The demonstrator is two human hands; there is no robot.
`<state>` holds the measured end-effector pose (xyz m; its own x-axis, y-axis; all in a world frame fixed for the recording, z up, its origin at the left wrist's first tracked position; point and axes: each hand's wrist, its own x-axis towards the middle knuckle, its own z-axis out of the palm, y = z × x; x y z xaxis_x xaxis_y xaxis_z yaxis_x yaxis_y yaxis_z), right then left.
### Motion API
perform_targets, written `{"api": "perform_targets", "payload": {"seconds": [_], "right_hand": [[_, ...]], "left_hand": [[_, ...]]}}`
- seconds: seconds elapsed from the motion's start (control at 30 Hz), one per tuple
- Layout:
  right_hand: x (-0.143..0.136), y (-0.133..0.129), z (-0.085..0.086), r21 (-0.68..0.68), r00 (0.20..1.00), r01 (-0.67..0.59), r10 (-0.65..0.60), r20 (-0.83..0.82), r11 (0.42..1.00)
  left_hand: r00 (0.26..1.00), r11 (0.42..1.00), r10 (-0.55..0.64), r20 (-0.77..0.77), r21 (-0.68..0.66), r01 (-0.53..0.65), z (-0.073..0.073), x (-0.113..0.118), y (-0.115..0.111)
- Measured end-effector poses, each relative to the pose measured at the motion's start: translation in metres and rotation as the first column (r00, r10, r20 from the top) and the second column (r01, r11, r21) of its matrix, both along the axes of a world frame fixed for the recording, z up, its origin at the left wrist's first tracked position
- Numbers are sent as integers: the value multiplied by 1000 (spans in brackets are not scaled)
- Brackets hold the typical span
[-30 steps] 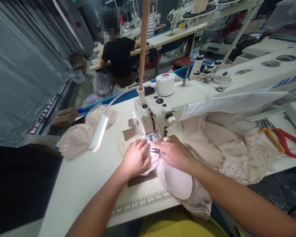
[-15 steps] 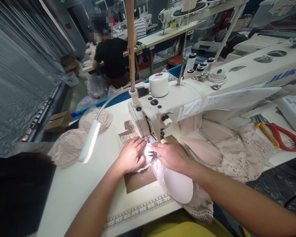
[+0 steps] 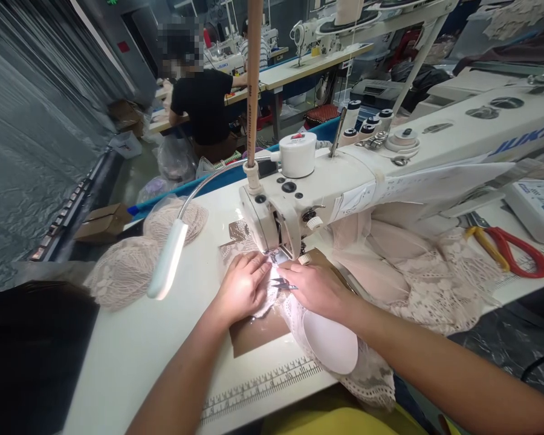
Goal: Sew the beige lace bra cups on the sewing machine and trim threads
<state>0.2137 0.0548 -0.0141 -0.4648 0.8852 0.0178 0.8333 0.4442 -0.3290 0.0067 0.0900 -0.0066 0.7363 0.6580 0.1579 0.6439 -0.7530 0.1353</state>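
Observation:
My left hand (image 3: 246,283) lies with its fingers stretched over pale lace fabric (image 3: 265,308), just left of the sewing machine's presser foot (image 3: 274,257). My right hand (image 3: 320,290) is closed around small thread snips (image 3: 283,284), whose dark blades point left over the fabric. The fingertips of that hand press on the fabric close to the foot. Below it, a bra with a smooth pale cup (image 3: 330,341) and lace edging hangs over the table's front edge. The sewing machine head (image 3: 272,211) stands above both hands; the needle itself is hard to make out.
A lit gooseneck lamp (image 3: 167,260) reaches over the left side, beside lace-covered cups (image 3: 122,272). More lace pieces (image 3: 430,284) and red-and-yellow-handled scissors (image 3: 517,251) lie at right. A printed ruler (image 3: 263,386) runs along the front edge. A person (image 3: 204,109) sits further back.
The view has shifted slightly, so the machine sits a little further right in it. Both hands keep nearly the same place by the presser foot, and the snips stay in my right hand.

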Motion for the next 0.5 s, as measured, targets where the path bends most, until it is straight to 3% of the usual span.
{"api": "perform_targets", "payload": {"seconds": [0.23, 0.4, 0.5], "right_hand": [[-2, 1, 0, -11, 1000, -4, 4, 14, 1000], [-5, 1, 7, -17, 1000, 29, -29, -4, 999], [-5, 0, 13, -16, 999, 38, -38, 18, 999]], "left_hand": [[996, 998, -46, 79, 34, 43, -6, 1, -1], [997, 997, -63, 53, 58, 60, -5, -1, 1], [997, 992, -71, 19, 108, 69, -12, -7, 6]]}}
